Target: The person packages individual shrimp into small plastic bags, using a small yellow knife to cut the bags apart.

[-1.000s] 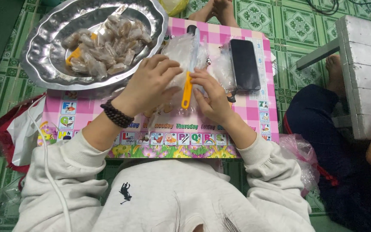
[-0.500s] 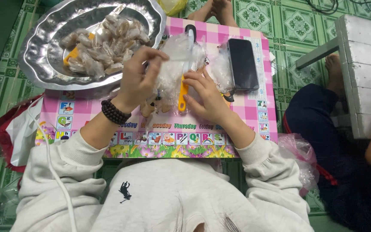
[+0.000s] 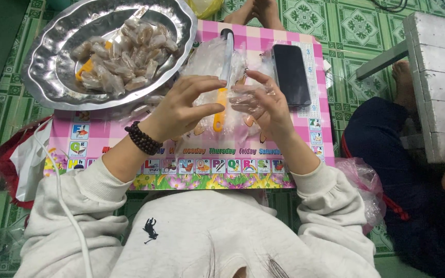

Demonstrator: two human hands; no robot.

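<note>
In the head view, the left hand (image 3: 181, 110) hovers over the pink children's lap table (image 3: 305, 154), thumb and curled fingers pinching the edge of a clear plastic wrapper (image 3: 209, 62). The right hand (image 3: 263, 105), just beside it, holds a crumpled clear plastic sheet (image 3: 248, 98) in loosely closed fingers. Between the hands lies a knife with an orange handle (image 3: 221, 98); a black phone (image 3: 290, 74) rests right of it, and a silver tray of wrapped candies (image 3: 57, 77) sits left.
</note>
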